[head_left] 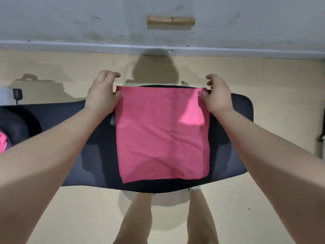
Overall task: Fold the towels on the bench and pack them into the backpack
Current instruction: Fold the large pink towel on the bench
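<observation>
A pink towel (162, 136) lies spread flat across the black padded bench (233, 143), its far edge at the bench's far side. My left hand (102, 93) pinches the towel's far left corner between thumb and fingers. My right hand (218, 95) pinches the far right corner the same way. At the left frame edge a dark backpack (16, 127) sits on the bench, with more pink fabric (2, 142) showing beside it.
The bench stands on a beige floor (281, 81) in front of a grey wall (70, 20) with a wooden block (171, 21) set into it. A small black device (17, 94) lies on the floor at the far left. My legs (140, 217) stand at the bench's near edge.
</observation>
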{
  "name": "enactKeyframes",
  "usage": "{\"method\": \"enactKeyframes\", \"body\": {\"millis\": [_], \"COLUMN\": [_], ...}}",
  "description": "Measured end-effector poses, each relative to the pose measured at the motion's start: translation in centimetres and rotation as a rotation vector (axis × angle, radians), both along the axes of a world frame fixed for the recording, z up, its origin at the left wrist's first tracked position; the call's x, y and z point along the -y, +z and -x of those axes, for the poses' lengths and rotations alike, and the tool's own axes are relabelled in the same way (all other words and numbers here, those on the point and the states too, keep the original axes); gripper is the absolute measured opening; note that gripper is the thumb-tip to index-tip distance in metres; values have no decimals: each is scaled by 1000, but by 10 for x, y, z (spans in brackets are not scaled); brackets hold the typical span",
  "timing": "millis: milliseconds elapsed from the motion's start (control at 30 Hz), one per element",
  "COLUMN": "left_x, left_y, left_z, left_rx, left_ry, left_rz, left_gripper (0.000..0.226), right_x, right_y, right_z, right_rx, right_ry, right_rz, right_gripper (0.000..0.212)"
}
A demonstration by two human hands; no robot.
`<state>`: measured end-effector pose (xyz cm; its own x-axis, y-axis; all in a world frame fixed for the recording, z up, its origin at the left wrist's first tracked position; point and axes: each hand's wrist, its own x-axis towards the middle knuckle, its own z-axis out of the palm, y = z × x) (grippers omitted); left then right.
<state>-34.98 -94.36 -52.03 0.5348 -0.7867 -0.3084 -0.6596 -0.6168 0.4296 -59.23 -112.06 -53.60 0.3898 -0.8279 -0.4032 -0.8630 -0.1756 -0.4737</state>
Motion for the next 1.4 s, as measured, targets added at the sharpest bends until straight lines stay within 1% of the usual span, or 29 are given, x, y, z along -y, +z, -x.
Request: {"method": "enactKeyframes", "body": {"millis": [33, 67, 167, 233, 333, 400, 467, 533, 567, 633, 667, 733, 800, 867, 933, 1000, 1100, 1167, 1233, 1267, 1400], "left_x": [-3, -8, -31, -53, -89, -109, -129, -146, -153, -163, -167, -168, -167, -164, -167, -174, -189, -201, -210, -213, -220], "left_y": [-2, -3, -1, 1, 3, 4, 3, -1, -3, -6, -9, -9, -6, -2, 10, 29, 52, 55, 46, 38, -1], "left_z": [3, 9, 36, 56, 88, 107, 120, 127, 129, 133, 136, 142, 147, 150, 147, 142, 141, 145, 151, 156, 171], "left_rx": [9, 20, 49, -8, -109, -143, -120, -28, 18, 80, 112, 173, 154, 130, 117, 114, 79, 79, 49, 14, -134], "left_ry": [2, -6, -105, -221, -415, -500, -623, -731, -730, -705, -689, -651, -549, -383, -289, -191, -107, -70, -8, 41, 290], "left_rz": [-27, -54, -105, -125, -167, -229, -267, -314, -335, -375, -380, -348, -316, -335, -341, -292, -247, -224, -223, -218, -116], "left_gripper": [43, 43, 26, 15, 12, 13, 21, 37, 43, 50, 49, 40, 25, 19, 16, 7, 11, 16, 11, 7, 16], "right_x": [-7, -16, -52, -78, -111, -132, -149, -163, -169, -178, -181, -184, -186, -186, -184, -182, -187, -192, -198, -201, -216], "right_y": [1, 3, 13, 19, 25, 26, 24, 22, 20, 14, 12, 5, -2, -3, 6, 20, 35, 36, 30, 24, -5], "right_z": [0, 4, 31, 53, 83, 97, 106, 114, 117, 120, 119, 118, 119, 122, 125, 124, 120, 118, 120, 121, 126], "right_rx": [-31, -55, -95, -132, -217, -245, -299, -360, -375, -383, -391, -409, -381, -299, -208, -90, 54, 48, -12, -40, -146], "right_ry": [-31, -62, -112, -121, -188, -268, -314, -299, -272, -215, -200, -206, -237, -291, -309, -313, -328, -337, -327, -317, -313], "right_rz": [1, -10, -69, -106, -209, -279, -307, -302, -282, -228, -210, -194, -181, -180, -173, -198, -284, -317, -324, -320, -262], "right_gripper": [49, 50, 37, 33, 40, 42, 42, 41, 41, 42, 42, 37, 26, 22, 19, 12, 27, 29, 25, 21, 23]}}
